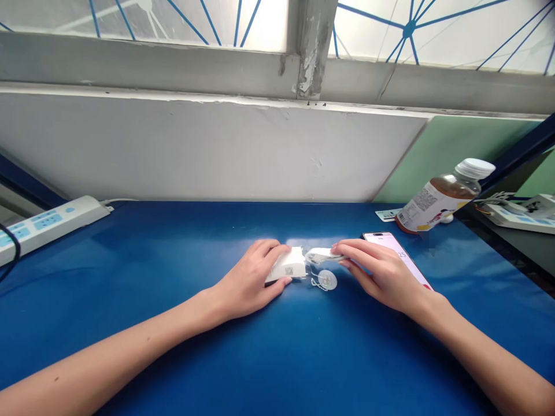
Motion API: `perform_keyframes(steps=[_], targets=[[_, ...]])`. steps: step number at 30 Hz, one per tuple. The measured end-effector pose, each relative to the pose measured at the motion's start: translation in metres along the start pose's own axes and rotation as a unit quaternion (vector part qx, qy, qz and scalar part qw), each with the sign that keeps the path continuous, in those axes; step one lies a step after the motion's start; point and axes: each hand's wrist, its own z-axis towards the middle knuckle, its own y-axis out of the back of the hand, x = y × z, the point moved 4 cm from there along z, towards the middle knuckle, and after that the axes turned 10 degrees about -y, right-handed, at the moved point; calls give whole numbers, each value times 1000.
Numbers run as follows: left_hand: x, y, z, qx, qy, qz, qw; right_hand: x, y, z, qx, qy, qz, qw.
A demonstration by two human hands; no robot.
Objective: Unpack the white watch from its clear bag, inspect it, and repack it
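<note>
My left hand (251,277) rests on the blue table (277,358) with its fingers wrapped round a small white box (288,267) that carries a printed code. My right hand (377,268) lies just to the right, its fingers pinched on a flat white item (319,255) that meets the box's right end. A small clear round piece with a short chain (326,280) lies on the table just below that join.
A phone (396,245) with a lit screen lies under my right wrist. A bottle of brown drink (442,199) leans at the back right beside a small card (387,214). A white power strip (47,222) sits at the far left. A white wall runs behind the table.
</note>
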Motion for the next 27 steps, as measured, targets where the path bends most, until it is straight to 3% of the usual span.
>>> perform_keyframes(steps=[7, 12, 19, 27], targets=[[-2, 2, -2, -4, -4, -13, 1000, -13, 0, 1, 83, -29, 63, 994], [-4, 2, -1, 3, -25, -15, 1000, -6, -4, 0, 116, -36, 80, 989], [-5, 3, 0, 6, -35, -9, 999, 10, -19, -5, 122, -33, 51, 991], [-4, 0, 0, 21, -19, 3, 1000, 8, -23, -5, 174, -51, 17, 983]])
